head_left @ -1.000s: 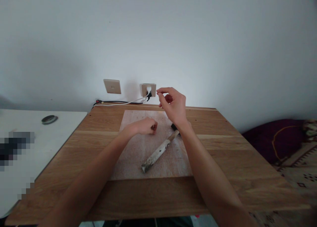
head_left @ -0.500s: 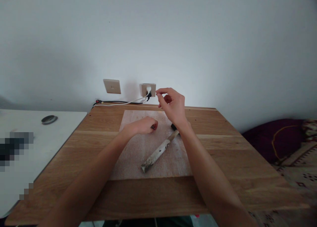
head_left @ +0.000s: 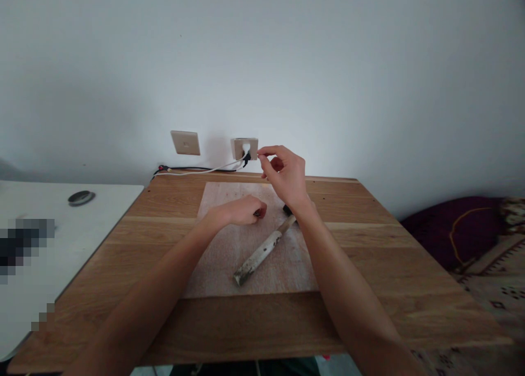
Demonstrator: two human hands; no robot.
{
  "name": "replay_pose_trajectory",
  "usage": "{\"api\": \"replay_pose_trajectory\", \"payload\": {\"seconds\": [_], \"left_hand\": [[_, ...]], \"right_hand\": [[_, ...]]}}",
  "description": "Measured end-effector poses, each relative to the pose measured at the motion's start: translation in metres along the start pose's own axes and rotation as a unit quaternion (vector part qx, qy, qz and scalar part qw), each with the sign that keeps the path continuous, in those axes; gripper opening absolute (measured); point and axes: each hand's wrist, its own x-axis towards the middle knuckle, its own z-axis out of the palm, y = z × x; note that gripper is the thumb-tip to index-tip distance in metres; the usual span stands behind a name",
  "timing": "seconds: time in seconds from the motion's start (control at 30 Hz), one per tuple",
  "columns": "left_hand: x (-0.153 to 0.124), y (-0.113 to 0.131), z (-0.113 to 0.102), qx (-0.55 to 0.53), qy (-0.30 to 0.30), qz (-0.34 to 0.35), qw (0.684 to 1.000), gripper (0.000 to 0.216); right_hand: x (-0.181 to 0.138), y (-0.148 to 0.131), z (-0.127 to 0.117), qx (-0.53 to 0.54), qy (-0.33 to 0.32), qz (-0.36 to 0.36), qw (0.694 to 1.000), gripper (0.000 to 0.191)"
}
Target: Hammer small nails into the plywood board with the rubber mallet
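Note:
My left hand [head_left: 246,210] is closed just above a pale wooden board [head_left: 217,272]. Something small and dark shows at its curled fingers, too little to name. Above the board's far edge, my right hand [head_left: 285,168] is raised with thumb and forefinger pinched together. Whatever sits at those fingertips, if anything, is too small to make out. A hammer [head_left: 260,255] lies slantwise on the board, its worn white handle pointing toward me. My right wrist partly covers its dark head [head_left: 287,209].
The board lies on a wooden table [head_left: 369,277] against the wall. Behind it a socket [head_left: 253,148] holds plugs with cables [head_left: 197,172]. A white table [head_left: 110,201] with a round dark object [head_left: 81,197] adjoins at left. Purple fabric [head_left: 443,223] lies at right.
My left hand has shifted a little to the right and slightly toward me, staying closed. My right hand keeps its raised pinch almost unmoved. The hammer has stayed put.

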Motion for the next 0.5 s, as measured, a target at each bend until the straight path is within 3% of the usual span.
{"api": "replay_pose_trajectory", "payload": {"seconds": [0.5], "left_hand": [[0.001, -0.0013, 0.0013, 0.004, 0.007, 0.002, 1.0, 0.022]], "right_hand": [[0.0, 0.0, 0.0, -0.001, -0.003, 0.0, 1.0, 0.018]]}}
